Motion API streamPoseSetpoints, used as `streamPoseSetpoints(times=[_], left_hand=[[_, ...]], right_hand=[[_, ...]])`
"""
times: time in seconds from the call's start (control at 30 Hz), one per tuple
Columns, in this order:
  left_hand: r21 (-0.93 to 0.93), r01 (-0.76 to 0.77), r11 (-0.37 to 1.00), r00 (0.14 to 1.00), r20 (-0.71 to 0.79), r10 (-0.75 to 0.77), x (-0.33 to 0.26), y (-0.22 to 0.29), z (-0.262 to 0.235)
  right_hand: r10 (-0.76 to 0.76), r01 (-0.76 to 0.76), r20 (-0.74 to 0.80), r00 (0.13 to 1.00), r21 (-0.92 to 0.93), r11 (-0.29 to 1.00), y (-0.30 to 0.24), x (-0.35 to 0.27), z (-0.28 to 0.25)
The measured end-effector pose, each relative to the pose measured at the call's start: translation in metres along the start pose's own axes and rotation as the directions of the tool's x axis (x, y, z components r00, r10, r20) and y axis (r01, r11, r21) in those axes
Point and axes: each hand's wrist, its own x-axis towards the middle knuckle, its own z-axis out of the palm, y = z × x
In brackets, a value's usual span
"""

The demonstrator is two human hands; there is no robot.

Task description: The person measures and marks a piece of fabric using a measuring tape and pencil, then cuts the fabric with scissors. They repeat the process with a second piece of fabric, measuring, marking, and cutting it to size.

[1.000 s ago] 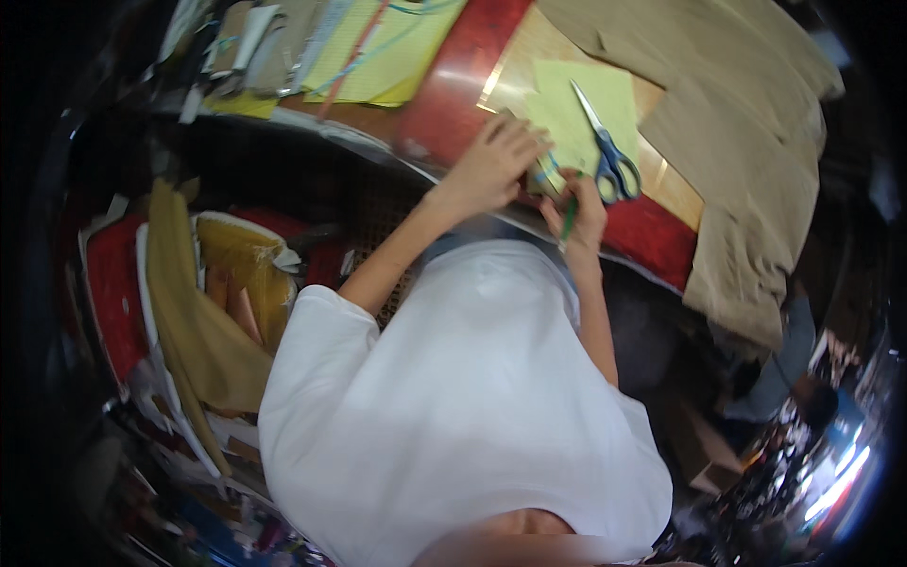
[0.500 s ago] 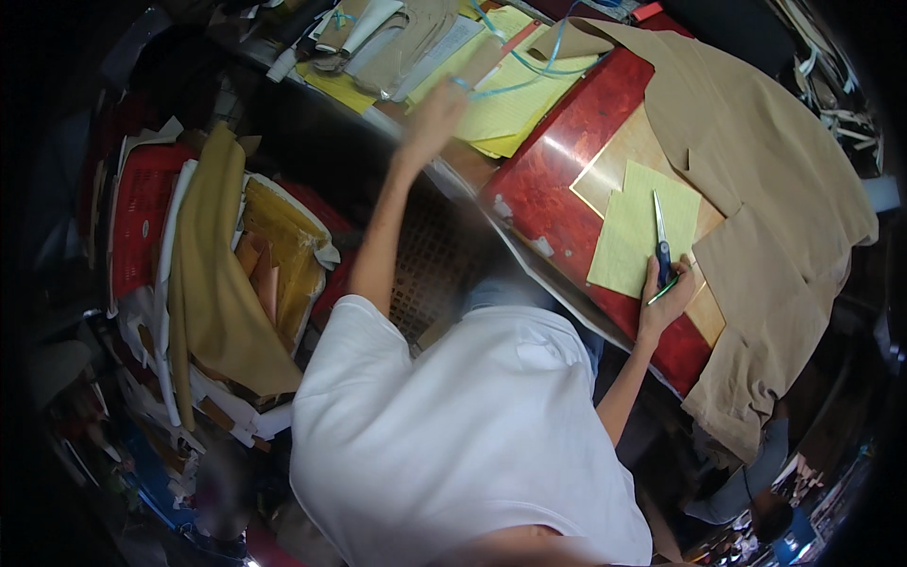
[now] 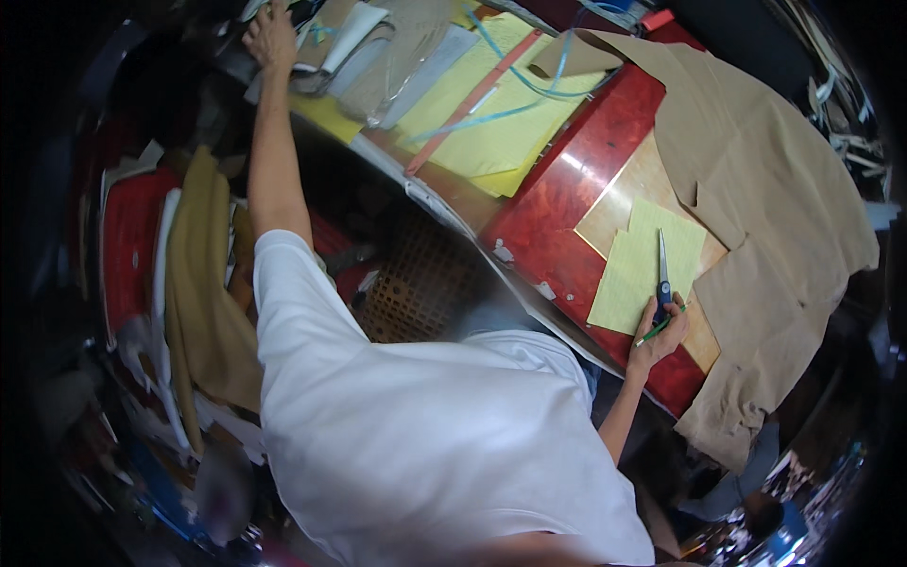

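My right hand is closed round the dark blue handles of a pair of scissors, blades pointing away from me. A slim green pen is also held across its fingers. Under the scissors lies a yellow lined paper piece, on a pale board set on a red marbled panel. My left hand reaches to the table's far left end, fingers bent and apart beside a pile of wrapped pieces. What its fingertips touch is hard to make out.
Brown fabric or leather drapes over the table's right side. A red ruler and a light blue cord lie across yellow sheets. To my left, an olive cloth hangs over a red crate.
My left hand has swung from beside the ruler to the far left end of the table. The ruler now lies across the yellow sheets. The right hand keeps the scissors and pen.
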Motion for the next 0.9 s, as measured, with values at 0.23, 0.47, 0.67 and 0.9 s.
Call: streamPoseSetpoints(times=[0.23, 0.47, 0.67, 0.9], left_hand=[[-0.19, 0.029, 0.981, 0.819, 0.568, 0.086, -0.031, -0.006, 0.076], [-0.756, 0.114, 0.645, 0.942, 0.288, 0.171, -0.073, 0.156, -0.056], [-0.922, 0.223, 0.316, 0.803, 0.357, 0.477, -0.217, 0.364, -0.241], [-0.806, 0.221, 0.549, 0.847, 0.437, 0.302, -0.221, 0.378, -0.272]], right_hand=[[-0.073, 0.072, -0.022, 0.997, -0.052, 0.996, -0.011, 0.005, 0.003], [-0.082, 0.08, -0.067, 0.994, -0.024, 0.996, -0.052, 0.008, 0.038], [-0.046, 0.047, -0.01, 0.999, 0.186, 0.981, -0.1, 0.018, 0.073], [-0.018, -0.034, 0.189, 0.982, 0.272, 0.962, -0.097, 0.02, 0.06]])
